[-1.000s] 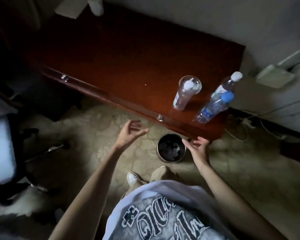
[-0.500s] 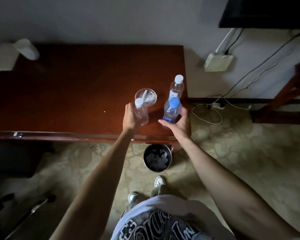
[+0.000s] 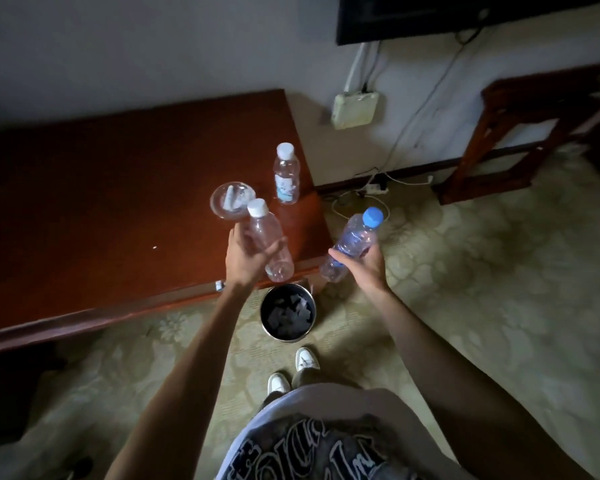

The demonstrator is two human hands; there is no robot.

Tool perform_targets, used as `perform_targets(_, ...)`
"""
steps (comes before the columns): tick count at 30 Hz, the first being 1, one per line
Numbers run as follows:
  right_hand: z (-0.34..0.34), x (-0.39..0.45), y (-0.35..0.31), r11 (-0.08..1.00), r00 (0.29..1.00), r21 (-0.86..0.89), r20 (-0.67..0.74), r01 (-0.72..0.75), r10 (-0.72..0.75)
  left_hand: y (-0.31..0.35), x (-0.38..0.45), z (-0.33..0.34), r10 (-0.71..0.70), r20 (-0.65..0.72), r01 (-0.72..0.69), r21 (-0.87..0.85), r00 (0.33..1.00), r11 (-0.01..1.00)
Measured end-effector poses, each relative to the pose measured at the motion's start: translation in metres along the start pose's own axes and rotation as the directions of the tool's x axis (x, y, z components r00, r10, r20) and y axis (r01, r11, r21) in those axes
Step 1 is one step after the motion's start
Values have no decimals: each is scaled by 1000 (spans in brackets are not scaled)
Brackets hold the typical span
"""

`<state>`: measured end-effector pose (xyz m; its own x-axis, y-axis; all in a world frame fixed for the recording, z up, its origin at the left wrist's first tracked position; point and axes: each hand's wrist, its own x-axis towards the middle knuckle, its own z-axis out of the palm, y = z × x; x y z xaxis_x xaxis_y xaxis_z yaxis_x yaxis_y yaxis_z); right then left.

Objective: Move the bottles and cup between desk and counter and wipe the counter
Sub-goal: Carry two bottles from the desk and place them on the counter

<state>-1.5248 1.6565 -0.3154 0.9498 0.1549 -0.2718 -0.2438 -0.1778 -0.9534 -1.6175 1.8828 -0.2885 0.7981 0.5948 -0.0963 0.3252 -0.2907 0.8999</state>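
My left hand (image 3: pixel 245 256) grips a clear white-capped bottle (image 3: pixel 269 237), lifted and tilted over the front right corner of the red-brown wooden desk (image 3: pixel 101 202). My right hand (image 3: pixel 362 268) holds a blue-capped water bottle (image 3: pixel 352 242), tilted in the air past the desk's right edge. A second white-capped bottle with a label (image 3: pixel 286 174) stands upright near the desk's right edge. A clear plastic cup (image 3: pixel 231 202) with something white inside stands on the desk just behind the left-hand bottle.
A round metal bin (image 3: pixel 287 313) with dark contents sits on the patterned carpet below the desk corner. Cables and a power strip (image 3: pixel 374 189) lie by the wall. A dark wooden stand (image 3: pixel 520 133) is at the right. My shoes (image 3: pixel 293 370) are beneath.
Both hands reached the desk, took hold of one bottle each, and have now lifted them off. The blue-capped bottle has moved right, beyond the desk edge.
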Motion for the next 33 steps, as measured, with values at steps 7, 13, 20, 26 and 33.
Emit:
perform_targets(7, -117, -50, 16, 998, 945, 19, -321, -65, 68, 47, -24, 89, 59, 324, -20, -125, 944, 992)
perform_targets(13, -211, -85, 40, 985, 859, 162, -493, -66, 139, 103, -59, 204, 91, 605, 18, -171, 791, 985)
perform_targets(20, -325, -98, 85, 949, 733, 309, -631, -64, 255, 145, -111, 345, 54, 805, -39, -39, 591, 998)
perform_targets(26, -491, -64, 98, 945, 641, 325, -715, -45, 277, 228, -138, 515, 101, 853, -131, -39, 513, 991)
perform_targets(33, -643, -34, 79, 936, 548, 351, -787, 21, 283, 323, -178, 662, 140, 919, -203, -68, 369, 977)
